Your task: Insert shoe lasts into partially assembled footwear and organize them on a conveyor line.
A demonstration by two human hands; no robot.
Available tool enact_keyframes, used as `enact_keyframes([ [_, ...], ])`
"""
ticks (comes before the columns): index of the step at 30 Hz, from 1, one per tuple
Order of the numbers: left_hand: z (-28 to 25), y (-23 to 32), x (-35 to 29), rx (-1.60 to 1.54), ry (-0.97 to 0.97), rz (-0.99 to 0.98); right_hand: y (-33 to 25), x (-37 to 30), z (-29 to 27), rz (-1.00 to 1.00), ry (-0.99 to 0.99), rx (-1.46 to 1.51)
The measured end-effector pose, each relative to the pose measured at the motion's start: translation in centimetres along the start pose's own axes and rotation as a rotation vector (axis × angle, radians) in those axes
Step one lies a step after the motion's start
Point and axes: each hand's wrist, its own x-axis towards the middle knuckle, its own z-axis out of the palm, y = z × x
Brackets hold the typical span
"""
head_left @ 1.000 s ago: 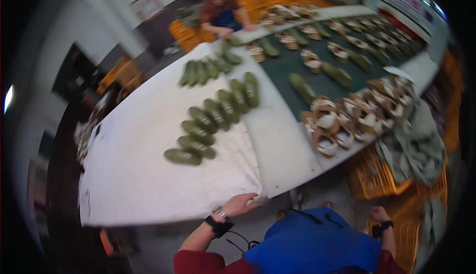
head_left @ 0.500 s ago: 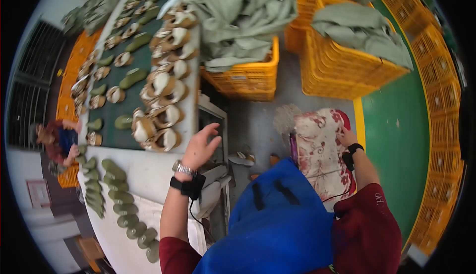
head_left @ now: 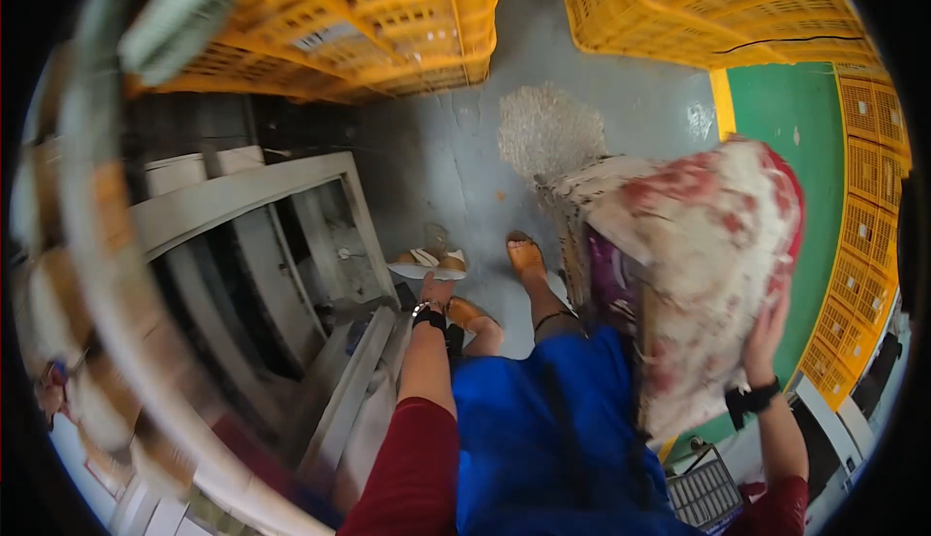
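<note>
On the grey floor lies a tan and white shoe [head_left: 427,261] with a pale sole. My left hand [head_left: 436,290] reaches down to its near edge, fingertips at the sole; whether they grip it is too small and blurred to tell. My right hand [head_left: 766,334] rests flat, fingers stretched out, against the side of a padded seat [head_left: 703,245] with a white and red flowered cover. Something purple [head_left: 611,274] shows in the seat's open side.
Yellow plastic crates [head_left: 388,22] stand ahead on the left, and more crates [head_left: 718,2] on the right. A metal frame [head_left: 252,196] under the workbench is close by my left arm. My feet, in tan footwear [head_left: 525,253], are beside the shoe. A fuzzy grey mat [head_left: 548,129] lies ahead.
I have bent down toward the floor. My left hand has gone from beside the shoe-laden bench to the shoe. My right hand has shifted from the seat's top to its side.
</note>
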Motion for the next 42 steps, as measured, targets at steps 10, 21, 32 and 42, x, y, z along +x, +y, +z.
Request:
enact_keyframes([
  [10,15.1,-5.8,21.3,-1.580,-0.056,-0.409,9.5,-4.5,-2.6,0.154,-0.086,-0.006],
  [21,-4.1,13.8,-17.0,-1.813,-0.844,0.221,-1.0,0.2,0.2,0.022,0.013,-0.030],
  [32,-27.2,9.9,-55.4,-1.264,-0.663,1.007,-16.2,8.9,-9.9,-0.256,-0.408,0.232],
  [42,-32.8,-1.1,-67.3,-1.357,0.198,1.257,-52.4,-0.8,-23.5,-0.850,-1.051,1.326],
])
